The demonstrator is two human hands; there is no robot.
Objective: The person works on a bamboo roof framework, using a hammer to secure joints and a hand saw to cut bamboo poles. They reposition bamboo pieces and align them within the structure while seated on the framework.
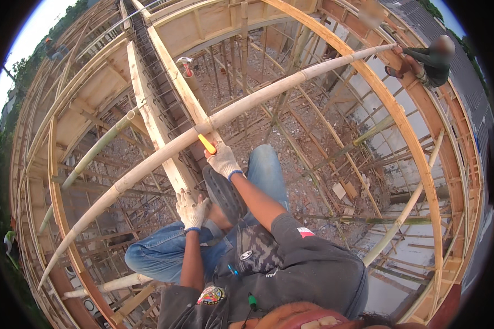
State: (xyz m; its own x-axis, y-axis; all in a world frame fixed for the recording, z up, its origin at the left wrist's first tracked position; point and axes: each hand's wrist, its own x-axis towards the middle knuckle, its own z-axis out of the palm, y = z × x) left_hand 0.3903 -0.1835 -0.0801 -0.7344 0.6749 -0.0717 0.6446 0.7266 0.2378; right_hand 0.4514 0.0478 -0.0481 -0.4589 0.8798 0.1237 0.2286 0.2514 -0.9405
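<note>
A long peeled bamboo pole [164, 152] crosses in front of me, over a timber beam frame. In my right hand [224, 161], wearing a white knit glove with a blue cuff, is a tool with a yellow-orange handle [207, 143]. The tool reaches the pole; its working end is too small to make out. My left hand [192, 209], gloved the same way, lies with fingers apart on the near end of a pale wooden board [158, 129]. Next to my right hand is my dark sandal [225, 194].
A red-handled hammer [186, 67] rests by an upright bamboo post. Steel bars [156, 71] run between the boards. Below lies rubble-strewn ground [313, 175] among bamboo props. On the right formwork, another person [436, 63] sits with a hand at the pole's far end.
</note>
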